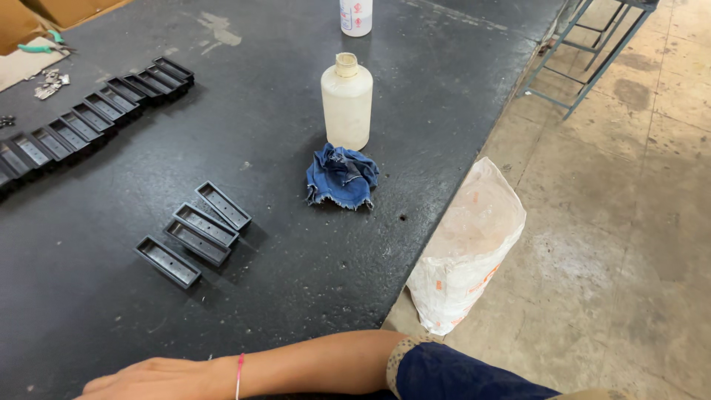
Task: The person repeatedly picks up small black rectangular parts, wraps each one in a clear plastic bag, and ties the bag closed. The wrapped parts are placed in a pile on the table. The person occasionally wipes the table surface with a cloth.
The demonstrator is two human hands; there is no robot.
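My right hand [152,379] lies flat on the near edge of the black table [296,281], its forearm stretched in from the right with a pink band at the wrist and a blue sleeve. Nothing shows in it, and its fingertips are cut off by the frame. My left hand is out of sight. Closest to the hand are several small black rectangular trays [194,233], loose on the table beyond it. A crumpled blue denim rag [342,176] sits further right, just in front of a cloudy white plastic bottle [346,104].
A long row of the same black trays [89,118] runs along the far left. Green-handled pliers [41,44], small metal parts [50,83] and cardboard lie behind it. A second white bottle [355,15] stands at the back. A white sack [466,244] leans against the table; a blue metal frame [585,52] stands beyond.
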